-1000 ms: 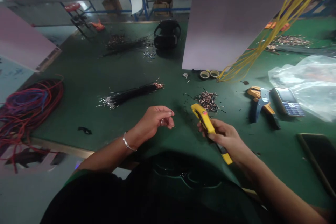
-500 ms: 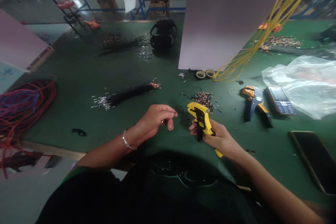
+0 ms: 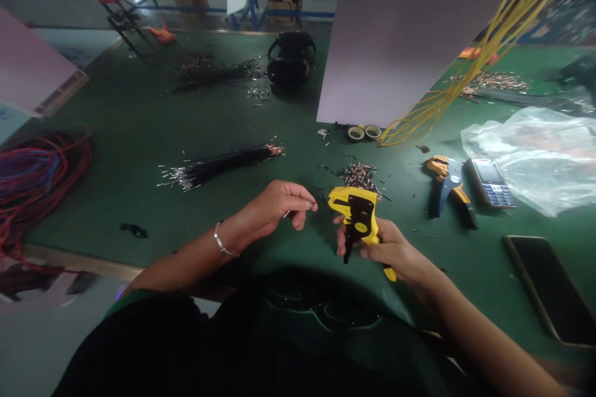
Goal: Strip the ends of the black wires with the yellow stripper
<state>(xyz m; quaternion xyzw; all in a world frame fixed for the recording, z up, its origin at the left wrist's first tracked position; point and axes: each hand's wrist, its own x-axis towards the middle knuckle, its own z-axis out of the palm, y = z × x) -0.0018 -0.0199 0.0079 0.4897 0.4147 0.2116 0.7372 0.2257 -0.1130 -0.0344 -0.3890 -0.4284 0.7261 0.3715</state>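
My left hand (image 3: 291, 201) is closed in a pinch, thumb against forefinger. A small pale tip, like the end of a thin wire, pokes out under its fingers; the remainder is hidden. My right hand (image 3: 393, 245) is wrapped round a yellow and black wire stripper (image 3: 361, 217), whose jaws point left toward my left hand, with a gap between. Just behind the stripper lies a pile of short copper-ended offcuts (image 3: 357, 173). A bundle of black wires (image 3: 223, 164) with silvery left ends and copper right ends rests beyond my left hand.
On the right are a blue and orange wire stripper (image 3: 449, 186), a keypad phone (image 3: 491, 183), a smartphone (image 3: 549, 288) and a clear plastic bag (image 3: 535, 155). Yellow wires (image 3: 447, 105) hang beside a white panel (image 3: 395, 37). Red wire coils (image 3: 46, 186) lie left; tape rolls (image 3: 364, 133) sit mid-table.
The wire stripper has turned in my right hand, so its side faces me more and its jaws point further left. My left hand keeps its pinch, barely moved.
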